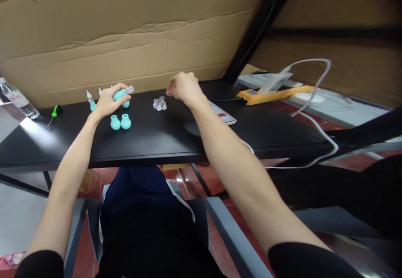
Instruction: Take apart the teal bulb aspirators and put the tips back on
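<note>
- The left hand (108, 100) is closed around a teal rubber bulb (119, 95) with a clear nozzle (130, 89) fitted in its mouth, holding it just above the black table (157, 137) near the far edge, left of the middle.
- Two more teal bulbs (120, 122) stand side by side on the table, just nearer the person than that hand, mouths up and touching or nearly so.
- Behind the left hand, close to the far edge, a few assembled pieces (91, 100) with pale tips stand upright (partly hidden by the hand, so their count is unclear).
- The right hand (184, 87) hovers near the far edge at about the middle, fingers (171, 90) drawn together at the tips; whether they pinch anything is too small to tell.
- A small cluster of clear nozzles (159, 104) sits on the table just left of and below those fingertips, between the two hands.
- The hands are well apart, each over its own group of parts.
- A flat tablet-like device (223, 114) lies on the table under the right forearm.
- A green-handled screwdriver (54, 113) lies near the far left corner, with a plastic bottle (17, 99) beyond the left edge.
- At the far right corner an orange tool (273, 94) and a white cable (314, 123) trail off the right edge.
- Brown cardboard (125, 31) stands along the far edge as a backdrop.
</note>
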The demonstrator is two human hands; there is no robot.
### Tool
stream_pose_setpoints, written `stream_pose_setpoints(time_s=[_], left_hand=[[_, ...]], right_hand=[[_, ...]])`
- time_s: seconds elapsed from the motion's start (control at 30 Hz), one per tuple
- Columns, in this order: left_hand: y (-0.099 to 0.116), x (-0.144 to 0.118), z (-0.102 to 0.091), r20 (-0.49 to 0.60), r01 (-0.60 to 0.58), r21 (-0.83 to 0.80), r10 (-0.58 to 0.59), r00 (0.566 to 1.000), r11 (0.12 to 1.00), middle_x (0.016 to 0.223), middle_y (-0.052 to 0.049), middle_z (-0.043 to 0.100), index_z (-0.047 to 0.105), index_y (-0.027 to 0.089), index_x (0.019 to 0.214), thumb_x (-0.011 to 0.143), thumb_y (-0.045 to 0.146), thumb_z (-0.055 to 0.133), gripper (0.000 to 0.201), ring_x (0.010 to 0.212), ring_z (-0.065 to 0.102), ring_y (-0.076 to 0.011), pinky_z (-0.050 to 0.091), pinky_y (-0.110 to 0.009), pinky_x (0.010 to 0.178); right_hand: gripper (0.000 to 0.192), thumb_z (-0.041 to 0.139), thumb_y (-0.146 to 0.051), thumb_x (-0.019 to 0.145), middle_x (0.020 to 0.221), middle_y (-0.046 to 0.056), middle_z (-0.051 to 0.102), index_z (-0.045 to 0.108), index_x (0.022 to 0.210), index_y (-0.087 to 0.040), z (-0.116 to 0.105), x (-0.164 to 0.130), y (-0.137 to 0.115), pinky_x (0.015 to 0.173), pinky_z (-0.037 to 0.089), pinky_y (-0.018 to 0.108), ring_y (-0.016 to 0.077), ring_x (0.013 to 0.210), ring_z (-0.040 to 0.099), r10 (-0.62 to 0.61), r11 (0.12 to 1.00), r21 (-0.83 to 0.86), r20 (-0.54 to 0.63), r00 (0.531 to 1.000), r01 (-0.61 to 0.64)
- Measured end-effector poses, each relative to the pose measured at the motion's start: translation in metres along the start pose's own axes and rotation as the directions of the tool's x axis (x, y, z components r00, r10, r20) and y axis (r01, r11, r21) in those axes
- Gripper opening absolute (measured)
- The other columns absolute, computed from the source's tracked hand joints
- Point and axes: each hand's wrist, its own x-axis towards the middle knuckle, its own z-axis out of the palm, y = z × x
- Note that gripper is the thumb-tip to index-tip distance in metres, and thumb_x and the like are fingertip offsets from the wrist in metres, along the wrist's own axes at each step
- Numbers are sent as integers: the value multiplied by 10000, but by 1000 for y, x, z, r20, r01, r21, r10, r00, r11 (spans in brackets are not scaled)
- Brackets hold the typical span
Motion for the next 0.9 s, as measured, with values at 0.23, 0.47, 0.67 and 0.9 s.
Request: stream_pose_setpoints(time_s=[0.23, 0.47, 0.67, 0.9], left_hand=[[-2, 1, 0, 1, -34, -2, 34, 999, 999, 999, -35, 863, 828, 236, 1191, 1058, 681, 780, 467, 926, 818, -244, 616, -367, 952], [-4, 1, 2, -11, -71, 2, 71, 997, 997, 964, -38, 888, 836, 233, 1158, 1063, 701, 781, 480, 897, 846, -246, 641, -354, 907], [-6, 1, 3, -3, -96, 15, 96, 995, 995, 912, -25, 876, 853, 229, 1121, 1067, 636, 789, 415, 837, 822, -229, 617, -344, 865], [-7, 6, 6, -19, -133, 127, 136, 991, 983, 990, -34, 899, 871, 225, 1072, 1047, 585, 811, 366, 898, 822, -240, 600, -361, 927]], right_hand=[[314, 1056, -59, 885, 1016, 55, 919, 989, 1142, -227, -1, 0, -3, 1031, 740, 366, 295, 1068, 907, 132, 984, -146, 199, 971, -104], [370, 1103, -144, 899, 1120, 20, 945, 983, 1222, -278, 6, 9, -1, 1034, 744, 333, 275, 1119, 920, 106, 974, -221, 267, 958, -46], [342, 1033, -334, 1008, 1247, 131, 930, 946, 1320, -222, -1, 6, 5, 1165, 711, 472, 356, 1200, 889, 3, 997, -78, 126, 992, 7], [500, 749, -655, 1163, 1296, 138, 898, 863, 1420, -241, 4, -16, -36, 1060, 657, 489, 351, 1184, 822, -393, 814, 407, -139, 909, 414]])
